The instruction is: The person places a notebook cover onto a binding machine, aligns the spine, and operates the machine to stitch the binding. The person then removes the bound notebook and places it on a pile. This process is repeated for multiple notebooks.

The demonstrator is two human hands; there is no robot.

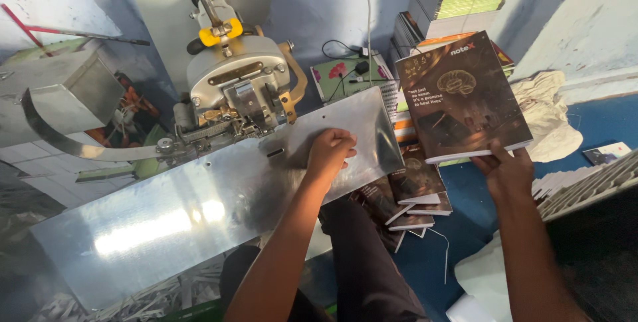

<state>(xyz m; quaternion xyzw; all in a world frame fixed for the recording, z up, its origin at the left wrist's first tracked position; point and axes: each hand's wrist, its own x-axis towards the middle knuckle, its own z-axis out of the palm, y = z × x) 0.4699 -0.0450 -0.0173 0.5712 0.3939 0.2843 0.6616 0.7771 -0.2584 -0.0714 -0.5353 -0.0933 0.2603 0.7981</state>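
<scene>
Right hand [508, 170] clamped on dark brown notebook [460, 96], held up w/ pale lettering on cover. Left hand [329, 151] curled, resting on shiny metal surface [166, 222], no grip. More dark notebooks [415, 186] stacked betw. hands.

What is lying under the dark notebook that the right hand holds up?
Below the dark notebook in the right hand lies a loose pile of similar notebooks on the blue surface. The notebook and the metal plate cover part of that pile.
</scene>
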